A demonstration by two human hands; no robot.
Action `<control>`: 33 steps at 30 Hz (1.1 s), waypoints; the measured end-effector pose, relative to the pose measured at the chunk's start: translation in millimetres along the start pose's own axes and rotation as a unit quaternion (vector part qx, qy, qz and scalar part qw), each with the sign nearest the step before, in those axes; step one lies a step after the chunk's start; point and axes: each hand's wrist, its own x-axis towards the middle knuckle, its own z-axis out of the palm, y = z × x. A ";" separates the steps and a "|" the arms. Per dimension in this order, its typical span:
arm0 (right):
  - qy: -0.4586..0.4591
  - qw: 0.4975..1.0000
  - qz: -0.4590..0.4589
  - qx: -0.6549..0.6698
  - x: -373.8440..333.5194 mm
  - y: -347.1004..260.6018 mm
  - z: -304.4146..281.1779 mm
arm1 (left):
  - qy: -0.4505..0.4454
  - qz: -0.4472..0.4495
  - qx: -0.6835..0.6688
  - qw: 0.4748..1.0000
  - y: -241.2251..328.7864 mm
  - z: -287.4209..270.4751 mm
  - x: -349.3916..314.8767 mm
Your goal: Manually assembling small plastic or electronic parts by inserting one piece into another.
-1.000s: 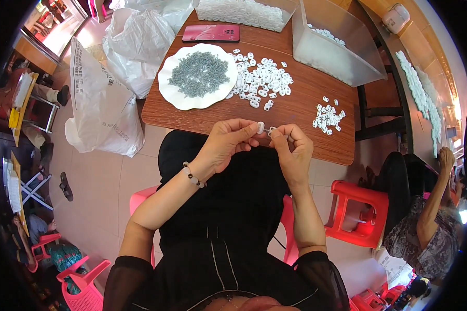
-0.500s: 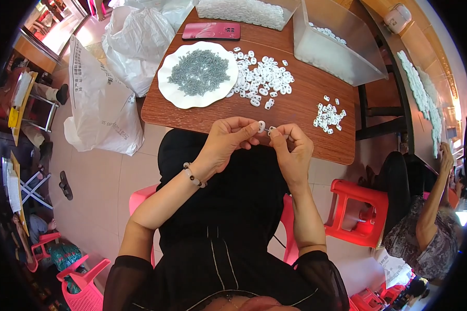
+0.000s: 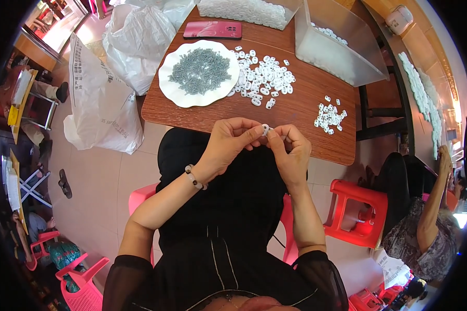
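Just off the near edge of the wooden table [image 3: 218, 118], my two hands meet over my lap. My left hand [image 3: 232, 139], with a beaded bracelet at its wrist, pinches a small white oval plastic piece with holes [image 3: 265, 129] between thumb and fingers. From the other side, my right hand [image 3: 291, 147] is closed at the same piece, thumb and index finger against it. Whether a second small part sits in the right fingertips is hidden. Beyond the hands lies a loose heap of white two-holed pieces [image 3: 270, 76]. A scalloped white plate [image 3: 166, 96] holds small grey metal pins [image 3: 200, 71].
A smaller group of white pieces [image 3: 329, 117] lies to the right. Clear plastic bins [image 3: 337, 59] and a pink phone [image 3: 213, 30] stand farther back. White sacks [image 3: 104, 103] are on the floor at left. At right are a red stool [image 3: 355, 213] and another person [image 3: 425, 228].
My hands have come together. The white piece and the small part seen in my right fingertips, apart before, now meet. The table things keep their places.
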 end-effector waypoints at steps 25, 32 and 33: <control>-0.213 0.951 0.024 0.223 9.3 -3.8 -9.4 | -0.107 -0.088 -0.049 0.989 19.6 -16.2 -4.9; -0.224 0.947 0.016 0.231 9.4 -2.2 -9.1 | -0.102 -0.097 -0.059 0.988 17.6 -16.6 -5.8; -0.221 0.945 0.023 0.242 8.9 -2.7 -8.4 | -0.102 -0.097 -0.059 0.988 17.6 -16.3 -5.8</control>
